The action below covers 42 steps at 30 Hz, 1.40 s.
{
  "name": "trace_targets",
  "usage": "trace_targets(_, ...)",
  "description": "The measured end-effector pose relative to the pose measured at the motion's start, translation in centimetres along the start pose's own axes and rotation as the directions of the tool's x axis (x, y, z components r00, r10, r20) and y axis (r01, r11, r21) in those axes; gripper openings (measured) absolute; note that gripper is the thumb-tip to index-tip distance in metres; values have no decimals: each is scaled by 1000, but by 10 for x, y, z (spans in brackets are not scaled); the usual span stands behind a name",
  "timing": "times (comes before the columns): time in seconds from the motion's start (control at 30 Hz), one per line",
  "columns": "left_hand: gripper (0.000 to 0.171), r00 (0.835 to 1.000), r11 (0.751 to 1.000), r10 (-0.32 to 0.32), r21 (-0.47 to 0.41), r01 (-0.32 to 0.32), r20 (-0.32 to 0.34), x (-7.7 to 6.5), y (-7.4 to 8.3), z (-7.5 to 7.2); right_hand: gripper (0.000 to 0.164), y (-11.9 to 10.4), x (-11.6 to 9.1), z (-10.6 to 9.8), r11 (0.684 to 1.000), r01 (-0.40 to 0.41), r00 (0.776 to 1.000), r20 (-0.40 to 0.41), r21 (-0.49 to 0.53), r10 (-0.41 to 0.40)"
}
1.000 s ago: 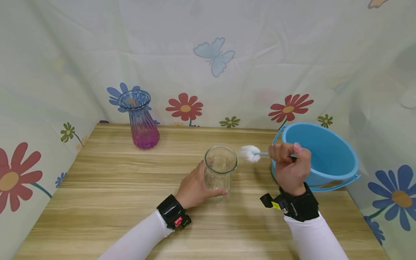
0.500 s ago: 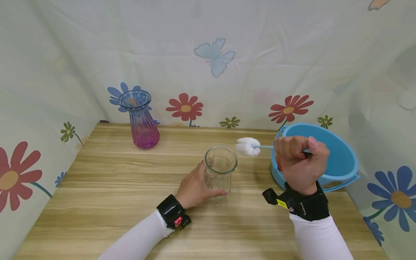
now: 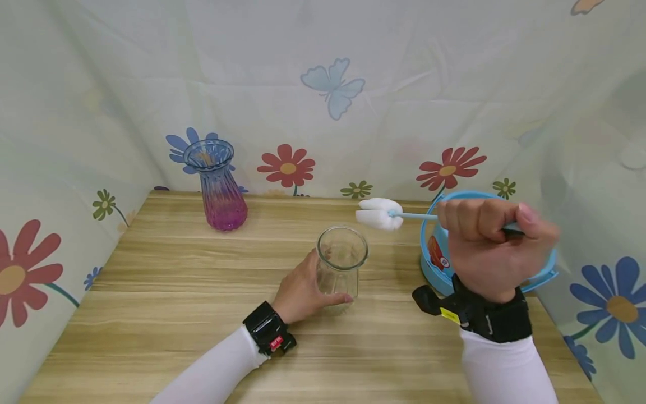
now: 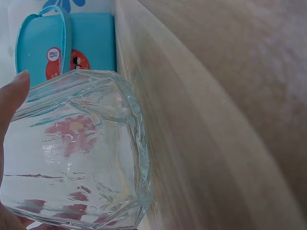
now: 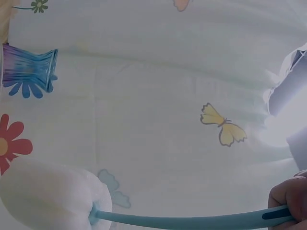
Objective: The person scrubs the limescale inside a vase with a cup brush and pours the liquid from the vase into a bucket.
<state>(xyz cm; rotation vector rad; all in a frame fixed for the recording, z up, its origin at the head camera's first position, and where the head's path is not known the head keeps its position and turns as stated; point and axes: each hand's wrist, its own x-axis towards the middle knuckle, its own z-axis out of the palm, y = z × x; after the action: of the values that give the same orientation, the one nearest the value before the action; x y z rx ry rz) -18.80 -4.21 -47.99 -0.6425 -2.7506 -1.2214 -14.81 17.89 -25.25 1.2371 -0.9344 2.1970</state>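
A clear glass vase point(image 3: 339, 276) stands upright on the wooden table, with my left hand point(image 3: 303, 292) curled round its left side, thumb across the front. The left wrist view shows its faceted glass base point(image 4: 81, 153) close up. My right hand point(image 3: 494, 244) grips the handle of a bottle brush point(image 3: 416, 215) in a fist, raised in front of the blue bucket. The brush's white sponge head point(image 5: 53, 194) points left, and in the head view it appears above and right of the vase's mouth.
A blue-to-pink ribbed glass vase point(image 3: 222, 191) stands at the back left of the table point(image 3: 151, 292). At the right is a light blue bucket point(image 3: 433, 275) with a handle, partly hidden by my right hand. A flower-printed curtain point(image 3: 232, 67) surrounds the table.
My right hand has moved up and to the right, lifting the brush; its sponge head has risen and shifted slightly left. My left hand and the clear vase have stayed put.
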Motion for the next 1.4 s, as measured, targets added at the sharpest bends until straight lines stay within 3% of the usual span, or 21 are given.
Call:
trace_targets(0.3,119,1000,1000,-6,2,6,4,1,-2,1,32,-6,-2,13,999,-8,999,33,39,7)
trace_targets(0.57,118,1000,1000,-10,-7,10,11,0,-1,0,31,0,-5,17,974,-205,973,131,91,193)
trace_targets(0.77,115,1000,1000,-14,-24,15,15,0,0,0,34,9,-9,17,962,-273,953,135,-1,271)
trace_targets(1.0,114,1000,1000,2,-22,-2,7,0,-1,0,38,21,-13,16,957,-262,950,144,-123,278)
trace_targets(1.4,115,1000,999,-2,-39,2,4,0,-1,1,42,32,-17,16,955,-241,955,135,-172,265)
